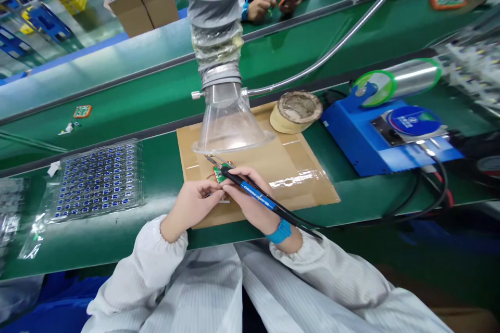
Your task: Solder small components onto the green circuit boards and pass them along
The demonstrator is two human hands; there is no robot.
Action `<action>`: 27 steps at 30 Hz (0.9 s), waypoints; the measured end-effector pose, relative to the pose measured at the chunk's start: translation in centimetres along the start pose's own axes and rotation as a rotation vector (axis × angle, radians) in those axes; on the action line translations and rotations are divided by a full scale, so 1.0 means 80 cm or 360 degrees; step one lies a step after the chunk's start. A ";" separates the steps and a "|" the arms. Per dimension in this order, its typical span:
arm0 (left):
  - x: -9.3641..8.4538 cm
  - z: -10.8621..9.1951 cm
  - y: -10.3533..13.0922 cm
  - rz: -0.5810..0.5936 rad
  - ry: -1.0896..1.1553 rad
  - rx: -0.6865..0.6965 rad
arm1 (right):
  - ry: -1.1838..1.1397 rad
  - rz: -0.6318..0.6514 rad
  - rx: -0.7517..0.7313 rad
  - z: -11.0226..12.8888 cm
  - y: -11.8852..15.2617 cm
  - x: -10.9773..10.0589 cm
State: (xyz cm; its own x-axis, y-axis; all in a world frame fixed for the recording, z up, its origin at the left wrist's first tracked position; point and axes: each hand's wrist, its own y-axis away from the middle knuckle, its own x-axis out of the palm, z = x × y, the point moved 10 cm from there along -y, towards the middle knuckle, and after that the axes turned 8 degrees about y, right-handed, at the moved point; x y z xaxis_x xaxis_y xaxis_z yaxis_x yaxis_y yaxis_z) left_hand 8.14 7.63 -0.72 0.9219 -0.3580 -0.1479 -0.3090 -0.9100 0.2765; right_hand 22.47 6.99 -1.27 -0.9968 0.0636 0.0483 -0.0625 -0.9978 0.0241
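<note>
A small green circuit board (pixel 219 173) is pinched at its near edge by my left hand (pixel 197 203), over a cardboard sheet (pixel 289 161). In my right hand (pixel 250 195) lies a blue and black soldering iron (pixel 255 195), its metal tip pointing away from me over the board. A thin wire-like tube runs beside the tip. My right fingertips meet the left ones at the board's near edge. A small white piece shows just below the fingers. Whether the tip touches the board, I cannot tell.
A clear fume hood (pixel 234 119) hangs just beyond the board. Behind it stands a round crusted pot (pixel 296 112). A blue solder feeder (pixel 386 125) with cables is at right, a plastic tray of small blue parts (pixel 99 179) at left. Across the conveyor a co-worker's hands (pixel 260 8) hold items.
</note>
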 end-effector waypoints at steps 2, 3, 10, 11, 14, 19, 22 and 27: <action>-0.007 0.002 0.000 -0.0117 0.0123 0.0026 | -0.0039 -0.0035 -0.0009 0.000 -0.001 -0.001; -0.009 0.002 0.001 -0.0149 0.0151 0.0037 | -0.0061 -0.0047 -0.0012 0.000 -0.001 -0.001; -0.020 -0.005 -0.004 -0.0182 -0.0006 0.0179 | 0.0222 -0.0148 -0.0068 -0.008 0.001 -0.007; -0.024 -0.009 -0.006 -0.0189 -0.0081 0.0233 | 0.0313 -0.0161 -0.0111 -0.008 0.002 -0.009; -0.035 -0.020 -0.016 -0.0231 -0.0370 0.0418 | 0.0623 -0.0144 -0.0254 -0.004 0.006 -0.012; -0.039 -0.009 -0.034 -0.0268 -0.0745 0.0371 | 0.0943 0.0044 -0.0428 -0.001 0.010 -0.004; -0.037 0.000 -0.039 -0.0278 -0.0815 0.0260 | 0.0883 -0.0018 -0.0478 0.007 0.012 -0.016; -0.034 0.003 -0.040 -0.0317 -0.0896 0.0176 | 0.0829 -0.0267 -0.0604 0.026 0.020 -0.055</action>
State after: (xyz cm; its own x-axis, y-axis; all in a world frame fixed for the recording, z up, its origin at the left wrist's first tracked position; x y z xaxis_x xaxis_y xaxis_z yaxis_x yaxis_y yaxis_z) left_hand 6.57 11.46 -1.39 0.7087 -0.2070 -0.6744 -0.1937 -0.9763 0.0961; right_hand 26.85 5.14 0.60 -0.8598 0.2951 -0.4167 -0.1369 -0.9194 -0.3686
